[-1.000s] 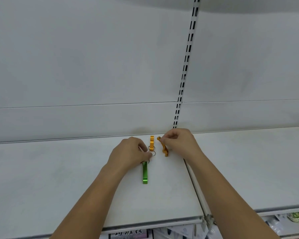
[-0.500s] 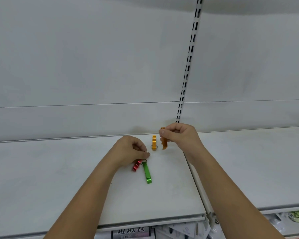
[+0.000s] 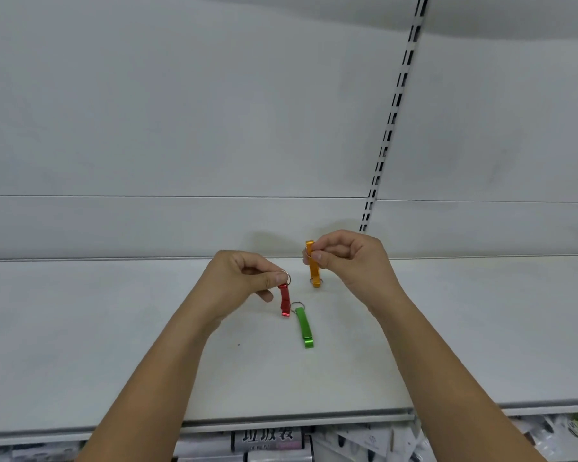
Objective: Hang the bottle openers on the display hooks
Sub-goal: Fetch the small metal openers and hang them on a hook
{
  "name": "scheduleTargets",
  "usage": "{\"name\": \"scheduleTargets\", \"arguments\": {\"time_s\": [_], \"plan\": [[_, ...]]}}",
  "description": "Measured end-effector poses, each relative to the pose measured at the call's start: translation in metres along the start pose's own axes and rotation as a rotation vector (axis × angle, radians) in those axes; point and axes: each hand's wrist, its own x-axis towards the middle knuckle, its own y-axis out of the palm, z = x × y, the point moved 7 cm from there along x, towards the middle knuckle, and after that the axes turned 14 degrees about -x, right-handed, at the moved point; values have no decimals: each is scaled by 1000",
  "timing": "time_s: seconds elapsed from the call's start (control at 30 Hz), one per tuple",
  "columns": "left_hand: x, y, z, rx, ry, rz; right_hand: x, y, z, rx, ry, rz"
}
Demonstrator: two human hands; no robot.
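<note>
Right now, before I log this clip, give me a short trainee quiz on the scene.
1. True or false: the green opener lies on the shelf, in neither hand.
2. Which opener hangs by its ring from the left hand? A orange, B red, C green.
3. Fill in: the right hand pinches the ___ opener.
Key: 1 true; 2 B, red opener; 3 orange opener.

The right hand (image 3: pixel 347 261) is covering the top of the orange opener (image 3: pixel 313 268). The left hand (image 3: pixel 244 281) is hiding part of the ring on the red opener (image 3: pixel 284 301). Both forearms (image 3: pixel 154 395) are running off the near edge. Packets (image 3: pixel 267 440) under the shelf (image 3: pixel 114 345) are showing blurred, cut-off print.
</note>
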Motion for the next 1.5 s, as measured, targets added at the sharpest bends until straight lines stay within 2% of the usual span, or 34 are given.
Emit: {"name": "scheduleTargets", "arguments": {"time_s": [0.13,0.3,0.6,0.77,0.93,1.13,1.27,1.33,1.5], "plan": [[-11,-18,-2,-31,16,-33,-5,8,15,20,-15,11],[-35,-42,-7,-48,40,-115,-12,38,35,35,-62,182],[-111,-96,-16,1,74,-395,-25,96,80,95,-232,285],[-170,-124,-17,8,69,-565,-48,145,98,265,-211,514],[-237,-150,-12,23,43,-722,-85,207,120,400,-177,741],[-323,-198,-13,-34,96,-886,-143,290,160,496,-193,1057],[-382,-240,-7,-54,126,-985,-180,353,187,436,-217,1163],[-415,-267,-1,-60,131,-1034,-204,389,201,362,-223,1191],[-504,-341,7,-45,142,-1156,-266,483,242,350,-215,1232]]}}
